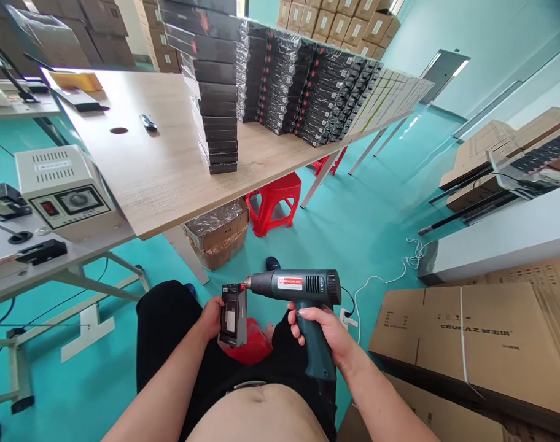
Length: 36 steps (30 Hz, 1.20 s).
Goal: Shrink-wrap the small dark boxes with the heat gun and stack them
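in the head view, the left forearm (169,374) and right forearm (381,390) reach from the near edge and angle inward. the left hand (212,317) has its grip closed on the left side of a small dark box (234,316), tilted upright at the near middle. the right hand (321,325) wraps its grip round the handle (317,350) of a heat gun (303,283), held nearly level, its nozzle (258,283) pointing left at the box's upper right corner; whether they touch is hard to tell. farther off, a bench (164,166) carries stacked black boxes (280,80).
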Motion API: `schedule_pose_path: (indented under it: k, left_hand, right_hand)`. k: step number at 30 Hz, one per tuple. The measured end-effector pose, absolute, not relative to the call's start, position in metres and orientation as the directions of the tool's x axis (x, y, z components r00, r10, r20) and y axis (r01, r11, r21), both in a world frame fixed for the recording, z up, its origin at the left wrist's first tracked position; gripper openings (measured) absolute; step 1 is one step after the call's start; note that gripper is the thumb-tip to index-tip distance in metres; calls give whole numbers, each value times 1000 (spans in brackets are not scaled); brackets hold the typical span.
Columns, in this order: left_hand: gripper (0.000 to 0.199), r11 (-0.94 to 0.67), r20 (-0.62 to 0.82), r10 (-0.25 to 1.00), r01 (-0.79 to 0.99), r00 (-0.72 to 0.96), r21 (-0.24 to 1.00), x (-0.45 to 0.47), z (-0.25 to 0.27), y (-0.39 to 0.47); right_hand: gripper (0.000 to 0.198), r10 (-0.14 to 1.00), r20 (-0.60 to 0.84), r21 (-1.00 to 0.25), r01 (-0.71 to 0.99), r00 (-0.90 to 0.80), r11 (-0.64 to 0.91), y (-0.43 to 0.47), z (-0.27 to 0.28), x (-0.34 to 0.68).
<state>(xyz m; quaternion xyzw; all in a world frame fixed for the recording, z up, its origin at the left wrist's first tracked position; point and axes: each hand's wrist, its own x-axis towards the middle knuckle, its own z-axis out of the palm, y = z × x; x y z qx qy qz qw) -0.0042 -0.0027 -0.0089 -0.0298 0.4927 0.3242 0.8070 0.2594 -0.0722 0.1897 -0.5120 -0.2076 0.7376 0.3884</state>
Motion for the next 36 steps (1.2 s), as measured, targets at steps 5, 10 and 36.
schedule_pose_path:
  k: [5, 10, 36]
  left_hand:
    - [19, 807, -817, 488, -515, 307, 289, -4, -8, -2]
    - [18, 803, -813, 499, -514, 300, 303, -5, -10, -2]
    - [44, 350, -376, 920, -199, -110, 915, -3, 0, 2]
  right_hand:
    - [27, 797, -568, -727, -331, -206, -602, -67, 190, 252]
    - [28, 799, -561, -757, -254, -217, -601, -64, 193, 250]
    - [31, 754, -639, -717, -240, -151, -655, -100, 175, 290]
